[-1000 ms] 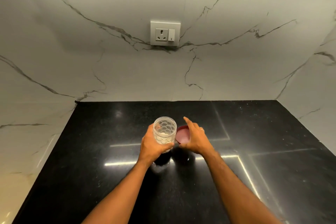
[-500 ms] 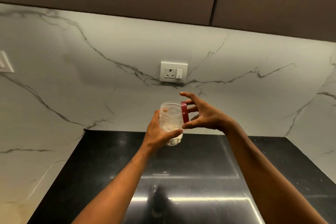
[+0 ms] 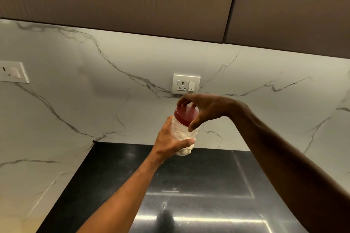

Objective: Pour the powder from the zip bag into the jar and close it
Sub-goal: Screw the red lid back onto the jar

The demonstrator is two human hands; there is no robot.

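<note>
A clear textured plastic jar [image 3: 184,134] with white contents is held up in the air above the black counter. My left hand [image 3: 169,141] grips its body from the left. A dark red lid [image 3: 186,115] sits on the jar's mouth. My right hand [image 3: 200,109] comes from the right and pinches the lid's rim with curled fingers and thumb. No zip bag is in view.
The black glossy counter [image 3: 198,185] lies below, bounded by white marble walls behind and on both sides. A wall socket [image 3: 186,84] is just behind my right hand and another switch plate [image 3: 13,72] is at far left. Brown cabinets [image 3: 132,0] hang overhead.
The jar has been lifted from the counter to chest height. My right hand brought the red lid from beside the jar onto its mouth. The camera tilted upward.
</note>
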